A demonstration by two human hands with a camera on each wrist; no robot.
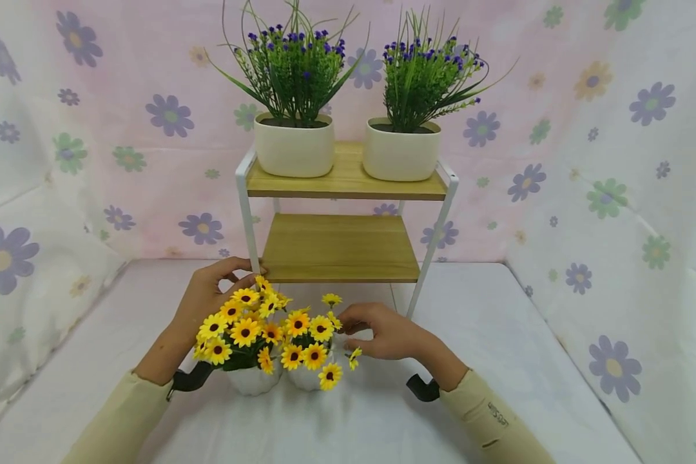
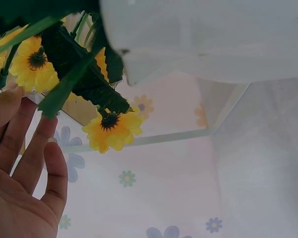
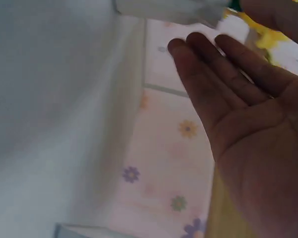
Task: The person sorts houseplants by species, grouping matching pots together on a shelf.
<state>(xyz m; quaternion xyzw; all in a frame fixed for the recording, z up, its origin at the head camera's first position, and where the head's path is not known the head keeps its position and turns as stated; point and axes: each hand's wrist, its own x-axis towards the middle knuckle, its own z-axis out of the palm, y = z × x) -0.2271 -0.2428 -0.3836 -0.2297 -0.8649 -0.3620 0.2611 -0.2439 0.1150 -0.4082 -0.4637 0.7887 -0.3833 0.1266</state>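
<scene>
In the head view, my left hand [image 1: 209, 290] reaches to the left front leg of a two-tier shelf rack [image 1: 342, 248], index finger and thumb pinching about that leg at lower-board height. Yellow flowers partly cover the fingertips. Close by stands a potted yellow daisy plant [image 1: 245, 332] in a white pot, with a second one [image 1: 313, 356] to its right. My right hand [image 1: 383, 332] is beside this second plant, its fingers loosely bent near the blooms. The right wrist view shows those fingers [image 3: 228, 74] fairly straight, below a white pot [image 3: 164, 10].
Two cream planters, a left one [image 1: 294, 148] and a right one [image 1: 403, 151], with purple flowers and grass blades stand on the upper board. The rack stands on a white-covered table [image 1: 470, 412]. Flower-printed cloth [image 1: 168, 161] hangs behind and along both sides.
</scene>
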